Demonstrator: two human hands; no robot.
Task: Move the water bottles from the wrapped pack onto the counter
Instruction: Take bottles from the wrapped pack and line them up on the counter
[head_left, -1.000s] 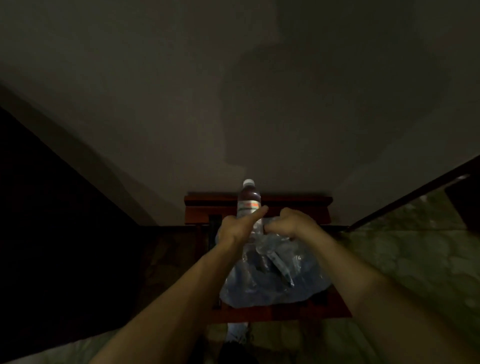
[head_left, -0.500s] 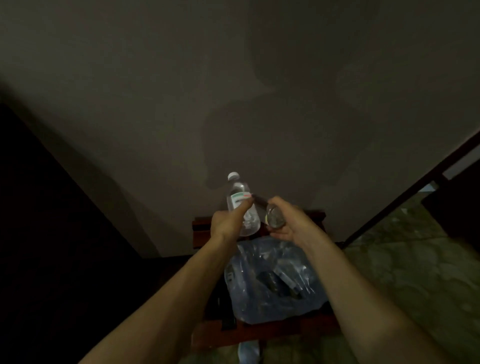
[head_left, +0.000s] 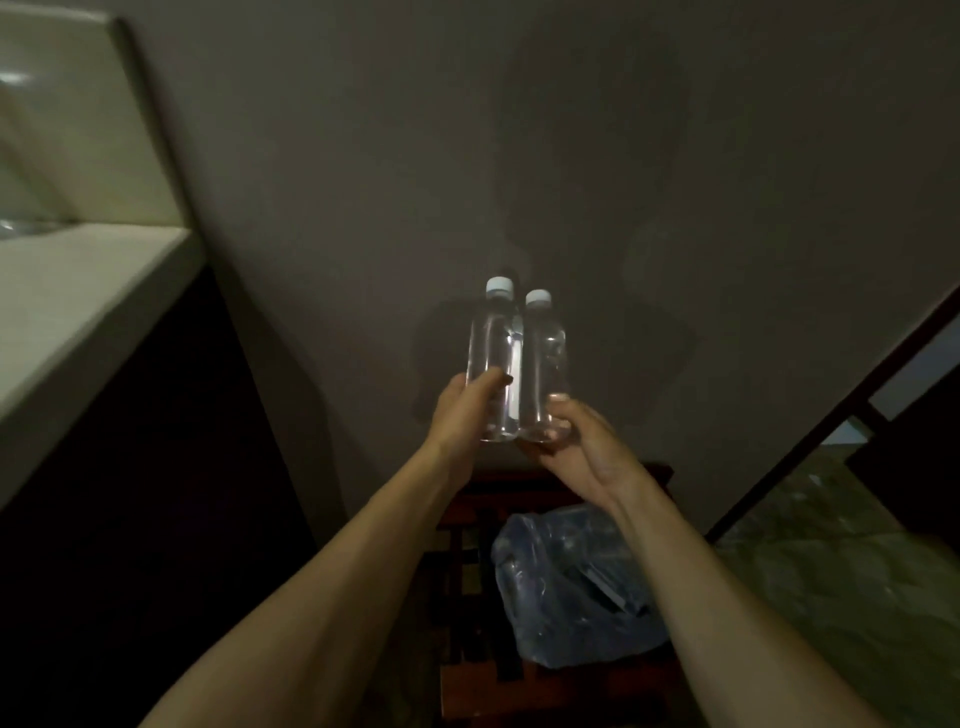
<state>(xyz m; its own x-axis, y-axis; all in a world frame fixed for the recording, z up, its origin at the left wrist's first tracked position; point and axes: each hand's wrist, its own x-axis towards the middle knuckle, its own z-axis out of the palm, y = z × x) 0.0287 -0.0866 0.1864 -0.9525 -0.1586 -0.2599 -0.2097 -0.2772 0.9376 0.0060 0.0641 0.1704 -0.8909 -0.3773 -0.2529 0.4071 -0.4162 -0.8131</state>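
Transport step: left hand (head_left: 470, 410) and right hand (head_left: 582, 447) each grip a water bottle (head_left: 493, 364) upright midair above the wrapped pack (head_left: 566, 587) (fingers curled round both); next, swing left to the table (head_left: 78, 291).

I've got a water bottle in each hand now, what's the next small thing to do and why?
Probably swing both bottles left toward the pale counter and set them down. The left hand grips the left bottle, the right hand holds the right bottle, both upright and lifted clear of the wrapped pack below, so nothing remains but placing them.
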